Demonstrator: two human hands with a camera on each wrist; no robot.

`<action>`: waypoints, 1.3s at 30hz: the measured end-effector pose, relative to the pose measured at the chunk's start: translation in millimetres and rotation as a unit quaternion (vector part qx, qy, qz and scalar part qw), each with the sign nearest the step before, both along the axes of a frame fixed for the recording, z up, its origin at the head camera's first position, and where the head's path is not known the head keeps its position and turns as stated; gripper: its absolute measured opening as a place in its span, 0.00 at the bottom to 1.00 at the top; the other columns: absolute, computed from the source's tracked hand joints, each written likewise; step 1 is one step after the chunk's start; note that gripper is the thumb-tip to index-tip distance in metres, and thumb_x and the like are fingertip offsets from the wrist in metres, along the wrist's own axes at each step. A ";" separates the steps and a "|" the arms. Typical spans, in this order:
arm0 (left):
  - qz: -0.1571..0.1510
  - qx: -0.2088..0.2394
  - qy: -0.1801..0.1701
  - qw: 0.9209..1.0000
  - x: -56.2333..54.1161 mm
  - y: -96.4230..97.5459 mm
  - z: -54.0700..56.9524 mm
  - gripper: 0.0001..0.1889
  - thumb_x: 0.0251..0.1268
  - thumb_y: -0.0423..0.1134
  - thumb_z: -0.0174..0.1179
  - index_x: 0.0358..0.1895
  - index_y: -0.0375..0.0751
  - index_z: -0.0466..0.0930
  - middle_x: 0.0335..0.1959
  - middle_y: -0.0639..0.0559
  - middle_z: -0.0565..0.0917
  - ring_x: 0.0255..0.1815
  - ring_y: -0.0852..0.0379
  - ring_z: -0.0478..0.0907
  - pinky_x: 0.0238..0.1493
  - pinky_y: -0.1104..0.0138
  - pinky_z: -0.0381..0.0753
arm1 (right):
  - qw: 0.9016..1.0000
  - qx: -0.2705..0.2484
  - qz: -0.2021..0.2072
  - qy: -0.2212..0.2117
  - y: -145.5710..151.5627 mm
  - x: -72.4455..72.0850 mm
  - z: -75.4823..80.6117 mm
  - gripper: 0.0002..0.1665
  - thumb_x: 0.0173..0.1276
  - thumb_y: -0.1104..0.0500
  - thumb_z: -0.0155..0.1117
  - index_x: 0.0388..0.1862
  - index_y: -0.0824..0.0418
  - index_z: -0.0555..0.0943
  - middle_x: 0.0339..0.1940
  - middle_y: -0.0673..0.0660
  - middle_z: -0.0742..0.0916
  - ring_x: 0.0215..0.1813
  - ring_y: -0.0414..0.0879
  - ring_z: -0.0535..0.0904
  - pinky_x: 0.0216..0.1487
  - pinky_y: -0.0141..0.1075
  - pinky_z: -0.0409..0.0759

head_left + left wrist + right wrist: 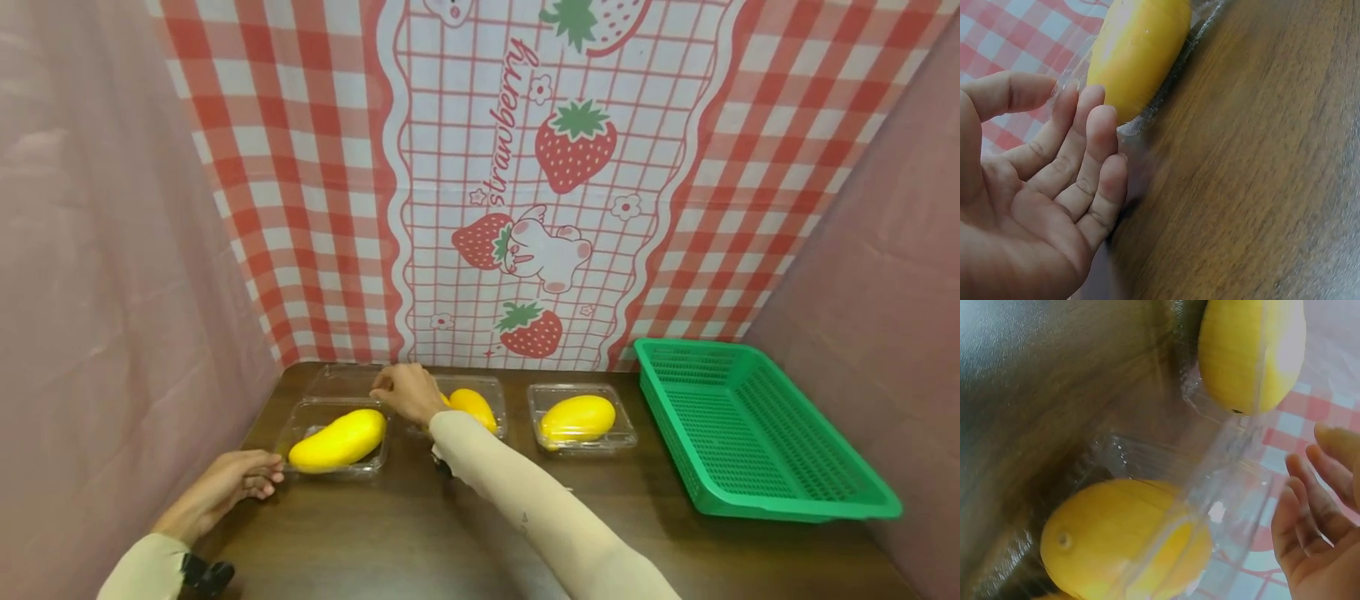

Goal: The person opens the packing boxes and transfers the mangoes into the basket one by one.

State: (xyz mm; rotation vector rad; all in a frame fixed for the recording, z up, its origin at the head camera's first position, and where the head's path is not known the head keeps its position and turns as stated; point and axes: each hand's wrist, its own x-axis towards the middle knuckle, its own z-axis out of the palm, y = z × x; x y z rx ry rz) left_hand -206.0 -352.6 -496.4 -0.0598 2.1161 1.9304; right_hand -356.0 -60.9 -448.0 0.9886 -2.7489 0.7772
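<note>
A yellow mango [339, 440] lies in a clear plastic box [367, 468] at the left, whose lid [347, 383] is folded back toward the cloth. At that box's left edge is my left hand [238, 483]; in the left wrist view its thumb and index finger pinch the thin plastic rim beside the mango [1141, 56]. My right hand [408, 392] hovers near the lid's right side, fingers loosely bent and apart from the plastic in the right wrist view. Behind that forearm, a middle box holds mangoes [474, 408], partly hidden.
Farther right, another clear box [628, 440] contains a mango [577, 418]. A green slotted basket [795, 507] stands at the right end of the brown wooden table [525, 550]. A strawberry-print cloth [525, 167] hangs behind, with pink curtains [862, 292] at both sides.
</note>
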 end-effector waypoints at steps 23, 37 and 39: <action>-0.034 -0.025 0.010 0.999 0.1 0.9 4.6 0.15 0.80 0.41 0.55 0.45 0.30 0.82 0.37 0.49 0.85 0.36 0.54 0.84 0.44 0.62 0.85 | 0.969 0.175 0.164 0.054 -4.5 19.8 3.8 0.37 0.61 0.39 0.77 0.67 0.49 0.81 0.63 0.44 0.82 0.62 0.40 0.73 0.63 0.29 0.71; -0.060 -0.032 0.011 0.998 -0.5 -2.3 1.9 0.17 0.82 0.43 0.52 0.47 0.30 0.82 0.40 0.47 0.84 0.39 0.53 0.83 0.46 0.61 0.83 | 0.947 0.242 0.154 0.141 -9.3 28.0 -7.7 0.38 0.63 0.41 0.77 0.69 0.49 0.78 0.62 0.48 0.81 0.61 0.42 0.73 0.61 0.31 0.72; -0.060 -0.036 0.010 0.998 -0.8 -2.3 1.6 0.17 0.82 0.43 0.52 0.47 0.30 0.82 0.40 0.47 0.84 0.39 0.53 0.83 0.46 0.61 0.83 | 0.947 0.245 0.151 0.139 -10.2 28.8 -8.3 0.38 0.62 0.41 0.77 0.69 0.48 0.78 0.63 0.48 0.80 0.62 0.42 0.72 0.62 0.32 0.72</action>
